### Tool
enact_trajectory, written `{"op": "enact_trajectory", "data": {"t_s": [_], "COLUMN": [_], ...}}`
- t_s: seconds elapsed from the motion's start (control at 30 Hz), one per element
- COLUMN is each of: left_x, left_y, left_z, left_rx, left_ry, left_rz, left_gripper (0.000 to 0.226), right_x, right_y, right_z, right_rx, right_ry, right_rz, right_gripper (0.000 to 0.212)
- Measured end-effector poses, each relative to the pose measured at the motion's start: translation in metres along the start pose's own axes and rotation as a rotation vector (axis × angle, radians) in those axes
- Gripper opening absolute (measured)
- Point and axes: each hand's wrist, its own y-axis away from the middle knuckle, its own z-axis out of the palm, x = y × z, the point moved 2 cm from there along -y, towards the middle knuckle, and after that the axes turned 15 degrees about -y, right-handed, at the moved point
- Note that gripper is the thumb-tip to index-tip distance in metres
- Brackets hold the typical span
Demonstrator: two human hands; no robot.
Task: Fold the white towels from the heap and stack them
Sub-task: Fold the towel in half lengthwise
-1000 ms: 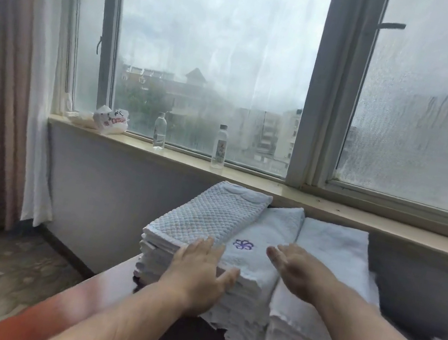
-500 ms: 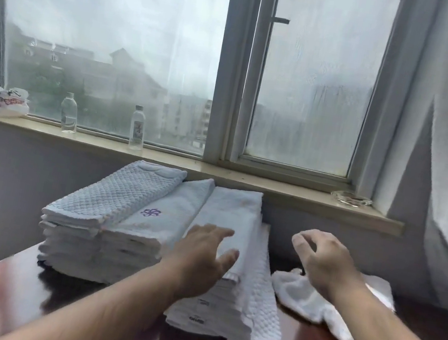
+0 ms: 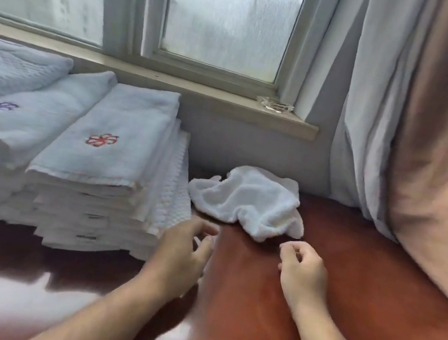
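A crumpled white towel (image 3: 250,201) lies on the reddish-brown table (image 3: 358,296) near the wall. Left of it stand stacks of folded white towels; the nearest stack (image 3: 106,156) has a red flower emblem on top, the one beside it (image 3: 21,118) a purple emblem. My left hand (image 3: 183,249) hovers just in front of the nearest stack's right corner, fingers loosely bent, holding nothing. My right hand (image 3: 301,269) hangs over the table just short of the crumpled towel, fingers loosely curled and empty.
A window sill (image 3: 200,88) runs behind the towels with a glass ashtray (image 3: 276,106) at its right end. White and tan curtains (image 3: 431,130) hang down to the table's right side. A quilted folded towel (image 3: 3,64) tops the far-left stack.
Both hands left the stacks and came down and right toward the crumpled towel. The view swung right and downward; the bottles on the sill are out of view.
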Motion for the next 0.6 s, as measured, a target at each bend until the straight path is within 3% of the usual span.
{"op": "enact_trajectory", "data": {"t_s": [0.17, 0.27, 0.37, 0.5, 0.6], "left_x": [-0.010, -0.015, -0.018, -0.020, -0.020], "left_y": [-0.014, -0.017, -0.017, -0.017, -0.017], "left_z": [0.011, 0.013, 0.020, 0.021, 0.021], "left_rx": [0.023, 0.036, 0.010, 0.012, 0.010], "left_ry": [-0.001, 0.037, 0.047, 0.070, 0.088], "left_rz": [0.044, 0.046, 0.041, 0.045, 0.042], "left_gripper": [0.016, 0.021, 0.023, 0.023, 0.023], "right_x": [0.000, 0.005, 0.009, 0.010, 0.014], "right_y": [-0.036, -0.041, -0.046, -0.047, -0.046], "right_z": [-0.002, 0.004, 0.010, 0.011, 0.012], "right_rx": [0.089, -0.042, -0.214, -0.311, -0.253], "right_ry": [-0.010, 0.057, 0.089, 0.066, 0.083], "right_rz": [0.035, -0.079, -0.047, 0.033, -0.015], "right_gripper": [0.019, 0.018, 0.037, 0.070, 0.067]}}
